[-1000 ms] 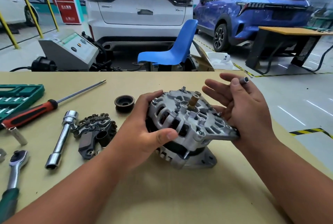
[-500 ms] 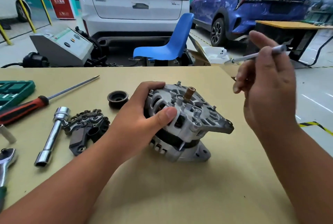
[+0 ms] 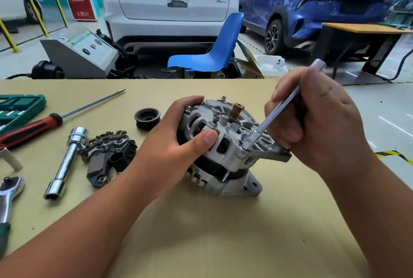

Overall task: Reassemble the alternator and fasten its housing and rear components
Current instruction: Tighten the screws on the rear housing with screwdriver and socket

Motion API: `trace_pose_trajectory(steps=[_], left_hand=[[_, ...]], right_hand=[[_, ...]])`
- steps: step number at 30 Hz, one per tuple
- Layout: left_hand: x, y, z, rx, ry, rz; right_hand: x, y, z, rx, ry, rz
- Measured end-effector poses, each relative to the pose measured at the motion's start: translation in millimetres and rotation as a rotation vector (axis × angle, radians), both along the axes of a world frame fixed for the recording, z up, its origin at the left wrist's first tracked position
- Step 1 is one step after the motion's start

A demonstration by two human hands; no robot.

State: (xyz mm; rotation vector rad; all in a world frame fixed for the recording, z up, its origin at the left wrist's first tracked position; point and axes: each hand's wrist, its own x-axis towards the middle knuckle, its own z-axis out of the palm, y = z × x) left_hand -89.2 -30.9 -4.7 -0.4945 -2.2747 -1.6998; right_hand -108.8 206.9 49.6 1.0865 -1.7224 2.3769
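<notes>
Desk (image 3: 223, 233): tan top that carries all the parts and tools listed below.
Socket case (image 3: 20, 107): green, at the left edge and cut off by the frame.
Ratchet wrench (image 3: 9, 190): at the left edge, nearer the front, head pointing away from the person.
Screwdriver (image 3: 33, 128): red and black handle at the left, with the long blade angled toward the far edge.
Tubular socket wrench (image 3: 67, 163): chrome, lying flat just right of the screwdriver handle; its far end touches the rectifier.
Rectifier assembly (image 3: 111, 154): dark, flat on the desk, between the tubular wrench and the left forearm.
Pulley (image 3: 147, 118): black, standing on its face just beyond the left hand.
Left hand (image 3: 176, 145): grips the alternator's rear housing, fingers over the far rim and thumb pressed on the near side.
Alternator (image 3: 223, 143): mid-desk toward the right edge, rear housing up and tilted, lower mounting lug resting on the desk, copper-coloured shaft end on top.
Slim socket driver (image 3: 283, 107): silver, slanted, with its lower tip seated at a housing bolt on the near right rim.
Right hand (image 3: 317, 125): fingers curled round the driver's shaft; the driver's upper end projects above the knuckles.
</notes>
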Motion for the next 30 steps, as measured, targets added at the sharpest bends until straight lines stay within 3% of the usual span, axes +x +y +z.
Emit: trace_pose_trajectory(steps=[6, 10, 30], left_hand=[[-0.2, -1.8, -0.7, -0.010, 0.007, -0.002], [-0.5, -3.7, -1.3, -0.018, 0.008, 0.000], [-0.1, -4.4, -1.5, -0.039, 0.014, 0.010]], right_hand=[[1.1, 5.3, 2.4, 0.116, -0.020, -0.043], [1.7, 7.0, 3.4, 0.170, 0.079, -0.068], [2.2, 2.1, -2.3, 0.160, 0.074, -0.088]])
